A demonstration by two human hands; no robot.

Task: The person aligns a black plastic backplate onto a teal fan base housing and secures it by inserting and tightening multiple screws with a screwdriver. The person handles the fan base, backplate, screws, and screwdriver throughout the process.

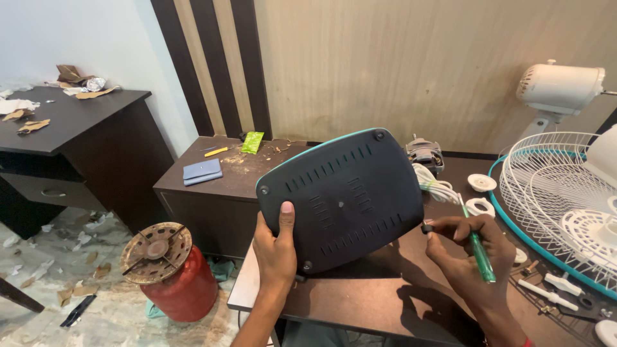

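My left hand (277, 247) holds a dark, rounded fan base (340, 196) tilted up on edge, its slotted underside facing me and a teal rim showing along the top. The thumb lies flat on the underside near the lower left corner. My right hand (466, 247) is at the base's right edge, fingertips pinching a small black rubber foot (427, 227) at that corner. A green-handled screwdriver (479, 250) is tucked in the same hand. The base rests over a dark brown table (347, 302).
A white wire fan guard (553, 199) with teal ring lies at right, with a white fan motor head (559, 87) behind. White cord (434, 183), round white parts and screws lie near it. A red cylinder (173, 276) stands on the floor at left, beside low cabinets.
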